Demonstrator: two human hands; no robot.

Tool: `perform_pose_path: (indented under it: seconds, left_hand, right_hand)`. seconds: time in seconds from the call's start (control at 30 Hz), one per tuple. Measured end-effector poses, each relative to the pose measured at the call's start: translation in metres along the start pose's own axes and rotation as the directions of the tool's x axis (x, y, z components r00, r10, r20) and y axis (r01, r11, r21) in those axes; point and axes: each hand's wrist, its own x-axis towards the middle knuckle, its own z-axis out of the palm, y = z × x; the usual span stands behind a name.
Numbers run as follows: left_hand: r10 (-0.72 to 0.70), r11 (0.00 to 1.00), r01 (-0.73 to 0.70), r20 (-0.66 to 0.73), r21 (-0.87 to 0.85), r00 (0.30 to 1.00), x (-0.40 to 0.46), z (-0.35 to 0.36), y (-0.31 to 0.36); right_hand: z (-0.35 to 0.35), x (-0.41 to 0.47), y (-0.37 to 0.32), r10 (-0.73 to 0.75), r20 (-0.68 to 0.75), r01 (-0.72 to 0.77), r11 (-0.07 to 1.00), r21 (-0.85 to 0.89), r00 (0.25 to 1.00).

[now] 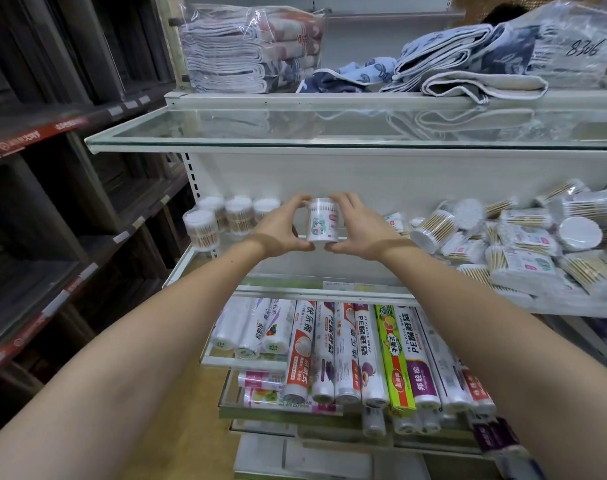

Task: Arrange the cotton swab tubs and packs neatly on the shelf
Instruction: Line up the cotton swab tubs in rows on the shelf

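A round clear cotton swab tub [323,220] with a printed label stands upright just above the middle shelf [205,258]. My left hand [281,228] grips its left side and my right hand [355,228] grips its right side. To the left, several tubs of wooden-stick swabs [225,216] stand upright in rows at the shelf's left end. On the right, a jumbled heap of swab tubs and flat packs [523,240] lies on the same shelf, many tipped on their sides.
A glass shelf [295,140] hangs overhead with folded towels [246,46] behind it. Below, rolls of plastic wrap and bags [347,348] fill a lower shelf. Dark wooden shelving [52,168] runs along the left.
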Motion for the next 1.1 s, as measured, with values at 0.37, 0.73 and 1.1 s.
perform_pose_path:
  seconds: [0.37, 0.73, 1.1]
  left_hand:
    - [0.058, 0.987, -0.059, 0.009, 0.151, 0.998, 0.0, 0.001, 0.005]
    - [0.036, 0.973, -0.025, -0.042, 0.23, 0.998, -0.012, 0.004, -0.004]
    - [0.019, 0.964, 0.007, -0.097, 0.264, 0.995, -0.03, 0.021, -0.025]
  right_hand:
    - [0.007, 0.0, -0.007, -0.037, -0.044, 0.034, 0.998, -0.058, 0.998]
    - [0.014, -0.002, -0.009, 0.01, 0.044, -0.006, 0.997, -0.074, 0.999]
    - [0.044, -0.005, -0.017, -0.025, 0.003, 0.025, 0.999, -0.042, 1.0]
